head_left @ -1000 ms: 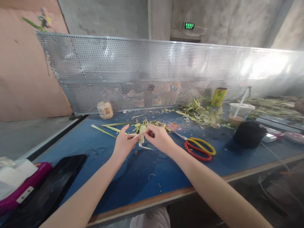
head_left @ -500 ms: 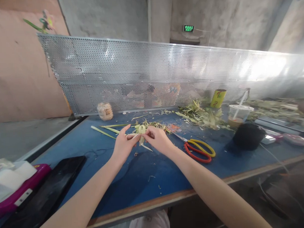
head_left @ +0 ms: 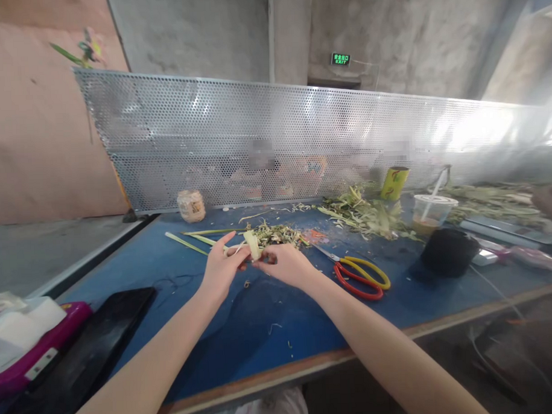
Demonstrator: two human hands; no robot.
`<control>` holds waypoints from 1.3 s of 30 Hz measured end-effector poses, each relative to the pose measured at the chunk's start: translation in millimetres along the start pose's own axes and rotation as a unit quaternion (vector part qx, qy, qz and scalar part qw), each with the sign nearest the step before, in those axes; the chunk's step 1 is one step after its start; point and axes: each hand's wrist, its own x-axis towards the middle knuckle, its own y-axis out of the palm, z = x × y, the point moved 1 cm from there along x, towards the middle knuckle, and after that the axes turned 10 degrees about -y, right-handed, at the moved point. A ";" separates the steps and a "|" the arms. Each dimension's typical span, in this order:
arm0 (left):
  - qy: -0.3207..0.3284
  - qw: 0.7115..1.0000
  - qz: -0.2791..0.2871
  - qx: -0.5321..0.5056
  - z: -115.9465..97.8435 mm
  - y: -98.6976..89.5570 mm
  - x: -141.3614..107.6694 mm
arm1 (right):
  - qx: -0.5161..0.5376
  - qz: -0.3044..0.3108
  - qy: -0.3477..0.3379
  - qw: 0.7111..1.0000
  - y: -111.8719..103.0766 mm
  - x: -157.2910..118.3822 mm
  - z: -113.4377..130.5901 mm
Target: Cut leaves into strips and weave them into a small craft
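Between my hands is a pale green folded strip of plant leaf (head_left: 251,244), which looks like husk. My left hand (head_left: 222,268) pinches its left side, the index finger sticking out. On the other side, the fingers of my right hand (head_left: 287,264) are closed at its lower end; the exact grip is partly hidden. Just behind the hands lies a heap of green and dry plant scraps (head_left: 279,234). Long green stalks (head_left: 186,242) rest to the left of my left hand. Scissors (head_left: 355,273) with red and yellow handles lie right of my right hand.
A roll of twine (head_left: 191,206) stands by the perforated metal screen (head_left: 210,137). Farther right are loose husks (head_left: 367,213), a yellow can (head_left: 394,183), a plastic cup with a straw (head_left: 432,210) and a black round object (head_left: 449,251). At left lie a phone (head_left: 112,333) and a magenta power strip (head_left: 58,341).
The pale strip has turned and now stands up as a folded loop between my fingers. The thin tail that hung below it is no longer visible. My right hand has shifted slightly down.
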 end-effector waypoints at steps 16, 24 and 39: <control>-0.046 0.984 -0.053 -0.161 -9.8 -7.6 9.3 | 0.226 0.189 0.023 0.955 -5.7 -4.7 6.4; -0.061 0.990 0.032 -0.123 -15.0 0.6 -0.4 | 0.191 0.148 -0.009 0.970 -2.8 -2.6 7.1; 0.063 0.991 -0.031 -0.109 -13.8 -9.3 6.5 | 0.288 0.337 0.006 0.896 -11.7 -11.0 9.0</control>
